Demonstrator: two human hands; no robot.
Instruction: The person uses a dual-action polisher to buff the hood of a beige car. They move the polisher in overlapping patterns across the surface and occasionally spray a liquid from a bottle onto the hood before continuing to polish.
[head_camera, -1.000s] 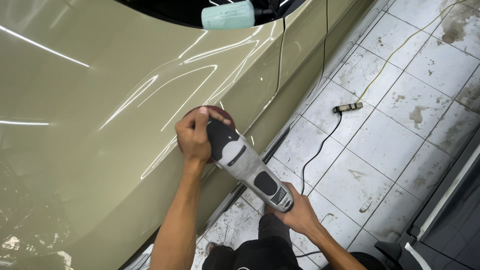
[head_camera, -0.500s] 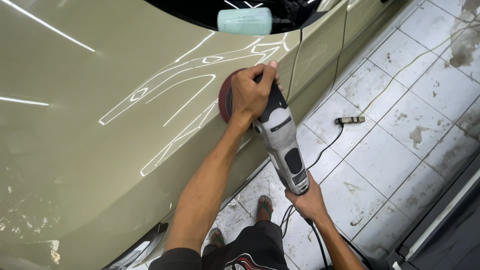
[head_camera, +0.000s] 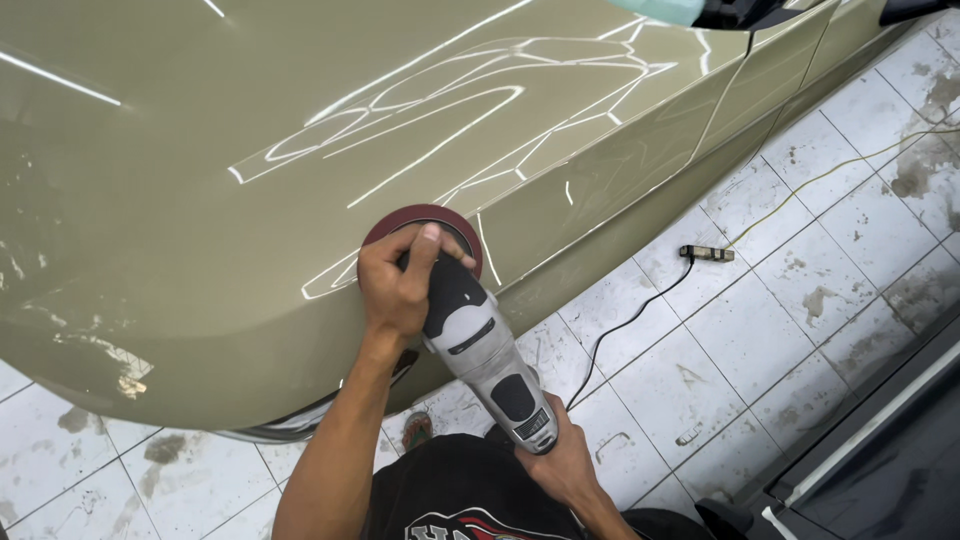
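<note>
A view from above shows a person working a polisher (head_camera: 480, 350) against the side of an olive-green car (head_camera: 250, 200). The tool is grey and black, with its body slanting from the panel down toward the person's waist. Its round maroon pad (head_camera: 425, 222) lies flat on the car's paint, close to the panel's lower edge and just left of a door seam.

The left hand (head_camera: 400, 285) lies over the tool's black head, directly behind the pad. Its fingers (head_camera: 425, 250) are curled down around the head, close together and pressed on it, with the fingertips reaching the pad's rim. The right hand (head_camera: 565, 465) grips the rear handle at the tool's lower end; its fingers are wrapped under the handle, and only the back of the hand shows.

A black cord (head_camera: 625, 325) runs from the tool across the stained white tiled floor (head_camera: 780, 300) to a small power strip (head_camera: 707, 253), near the car's lower edge. A thin yellow cable (head_camera: 830, 175) leads away from the strip toward the right edge of the floor. Bright light reflections streak the car's glossy paint.
</note>
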